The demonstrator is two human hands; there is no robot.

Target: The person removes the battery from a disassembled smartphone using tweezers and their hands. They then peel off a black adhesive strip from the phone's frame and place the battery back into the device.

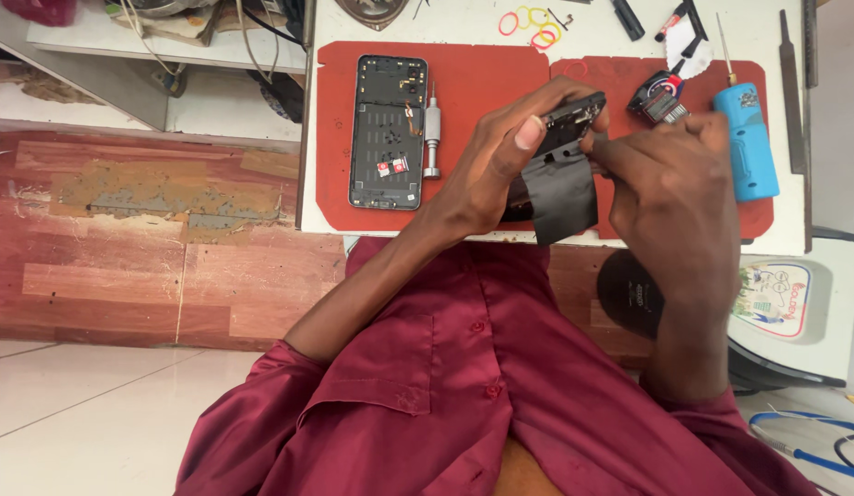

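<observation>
From the head camera I look down past a maroon shirt [482,386] to two bare hands working above the near edge of a white counter [464,23]. My left hand [500,161], fingers curled shut, grips a dark phone part [574,112] by its upper end, thumb pressed along its side. A black sheet [560,193] hangs below that part, toward 6 o'clock. My right hand [670,193] pinches the sheet's edge at 3 o'clock of the part, fingers closed. Beyond, on a red mat [464,78], an opened phone shell [387,133] lies at 9 o'clock with a silver screwdriver [432,133] just beside it. A blue tool [748,138] lies at 3 o'clock; coloured rubber bands [528,26] sit farthest back.
</observation>
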